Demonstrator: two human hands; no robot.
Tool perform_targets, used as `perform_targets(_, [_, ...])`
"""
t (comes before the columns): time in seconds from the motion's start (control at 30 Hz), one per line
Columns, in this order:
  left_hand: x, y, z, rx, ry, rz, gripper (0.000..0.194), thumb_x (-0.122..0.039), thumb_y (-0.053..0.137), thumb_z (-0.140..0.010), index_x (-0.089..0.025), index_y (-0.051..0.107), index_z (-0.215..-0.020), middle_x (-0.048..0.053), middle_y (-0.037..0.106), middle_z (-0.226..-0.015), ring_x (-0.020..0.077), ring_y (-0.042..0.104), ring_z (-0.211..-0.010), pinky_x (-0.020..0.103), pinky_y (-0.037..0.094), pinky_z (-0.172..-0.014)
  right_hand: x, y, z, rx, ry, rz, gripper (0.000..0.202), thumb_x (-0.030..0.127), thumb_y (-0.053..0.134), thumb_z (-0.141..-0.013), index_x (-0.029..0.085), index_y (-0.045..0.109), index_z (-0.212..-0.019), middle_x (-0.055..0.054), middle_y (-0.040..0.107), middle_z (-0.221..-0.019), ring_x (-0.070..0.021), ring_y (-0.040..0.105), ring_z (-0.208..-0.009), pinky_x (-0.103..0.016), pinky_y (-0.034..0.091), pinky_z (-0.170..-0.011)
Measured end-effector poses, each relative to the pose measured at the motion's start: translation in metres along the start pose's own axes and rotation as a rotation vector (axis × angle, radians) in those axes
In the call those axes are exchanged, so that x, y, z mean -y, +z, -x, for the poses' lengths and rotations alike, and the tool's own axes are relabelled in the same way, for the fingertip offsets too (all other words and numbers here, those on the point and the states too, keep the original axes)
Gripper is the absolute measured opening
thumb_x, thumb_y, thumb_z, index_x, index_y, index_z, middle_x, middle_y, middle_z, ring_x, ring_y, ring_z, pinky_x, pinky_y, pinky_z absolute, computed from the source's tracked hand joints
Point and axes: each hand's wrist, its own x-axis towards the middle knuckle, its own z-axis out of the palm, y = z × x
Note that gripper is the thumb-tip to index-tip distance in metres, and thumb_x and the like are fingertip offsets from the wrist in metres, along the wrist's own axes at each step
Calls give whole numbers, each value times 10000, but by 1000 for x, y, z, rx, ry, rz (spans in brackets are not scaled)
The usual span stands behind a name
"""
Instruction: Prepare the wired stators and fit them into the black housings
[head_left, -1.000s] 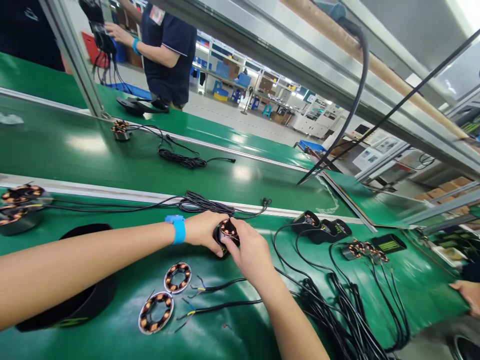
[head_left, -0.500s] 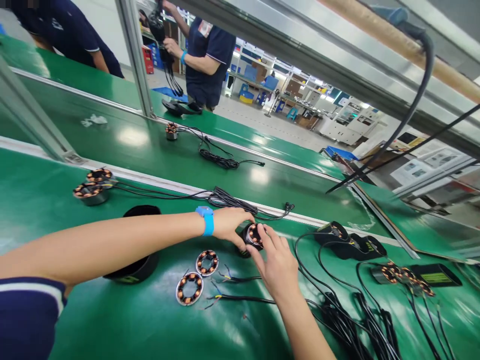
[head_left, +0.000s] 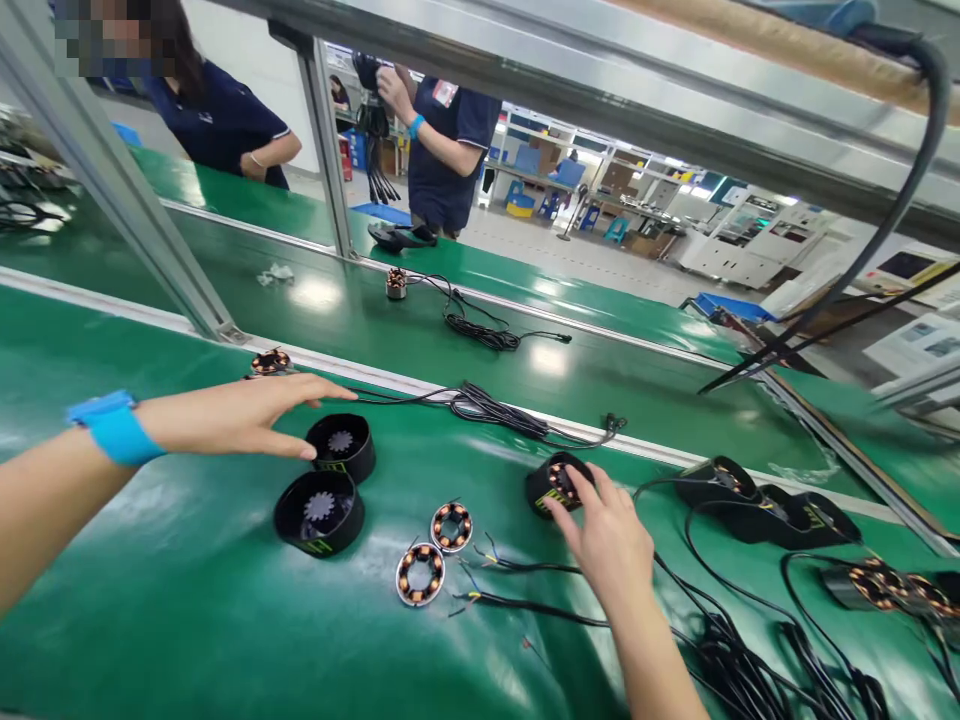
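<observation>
Two coil rings (head_left: 435,550) lie between the cups (head_left: 330,480) and housing (head_left: 555,483).

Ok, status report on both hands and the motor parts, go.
Left hand open, reaching over the black cups. Right hand fingertips on the motor, grip unclear. Two coil rings and loose wires lie between.

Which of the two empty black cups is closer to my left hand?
The farther black cup, just beneath your left hand's fingertips. The other cup lies nearer you, clear of the hand. Your right hand rests on a third, coil-filled housing.
</observation>
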Motion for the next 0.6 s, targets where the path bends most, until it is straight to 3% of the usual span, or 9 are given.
perform_targets(0.07, [5,8,2,-4,26,33,723,-587,717,-858,-294,569,-1502,33,605,-1514,385,585,-1332,483,510,-1126,-9,-7,-2,-77,35,36,445,444,703,-975,165,740,-1320,-203,625,-1445,-368,654,-1064,-484,584,-840])
perform_targets(0.13, [3,16,-5,0,54,62,716,-620,719,-846,-316,598,-1483,39,637,-1481,391,609,-1318,487,520,-1126,-2,-18,-2,-113,-29,-81,431,456,625,-1022,175,731,-1332,-210,598,-1476,-374,639,-1163,-519,560,-945])
perform_targets(0.2, [-5,23,-19,7,79,64,737,-642,711,-840,-329,589,-1495,54,640,-1478,398,632,-1297,491,540,-1103,21,-31,0,15,-208,-324,410,474,572,-1053,243,708,-1363,-152,607,-1485,-317,627,-1248,-479,546,-1029])
perform_targets(0.3, [-24,30,-46,17,166,26,741,-590,691,-866,-288,550,-1528,80,595,-1528,386,610,-1336,487,505,-1141,68,-43,0,344,-437,-520,354,494,593,-1047,341,708,-1346,-76,612,-1505,-284,634,-1261,-472,545,-1055])
perform_targets(0.43, [-54,41,-78,75,310,-3,733,-467,682,-888,-232,498,-1558,94,563,-1558,319,568,-1396,402,449,-1190,100,-38,-8,478,-371,-456,389,563,641,-1004,280,767,-1239,-116,637,-1475,-363,672,-1191,-564,576,-981])
perform_targets(0.5, [-67,47,-90,97,369,-7,750,-423,700,-879,-216,482,-1566,99,564,-1553,296,564,-1400,371,434,-1199,99,-28,-12,484,-309,-493,417,549,687,-980,240,759,-1252,-120,662,-1442,-348,686,-1196,-537,581,-1020])
perform_targets(0.6, [-79,58,-104,99,452,9,761,-406,755,-856,-212,498,-1545,107,575,-1532,294,562,-1400,359,420,-1206,85,-13,-12,457,-249,-536,348,372,794,-930,200,755,-1229,-110,713,-1356,-293,723,-1160,-422,610,-1011])
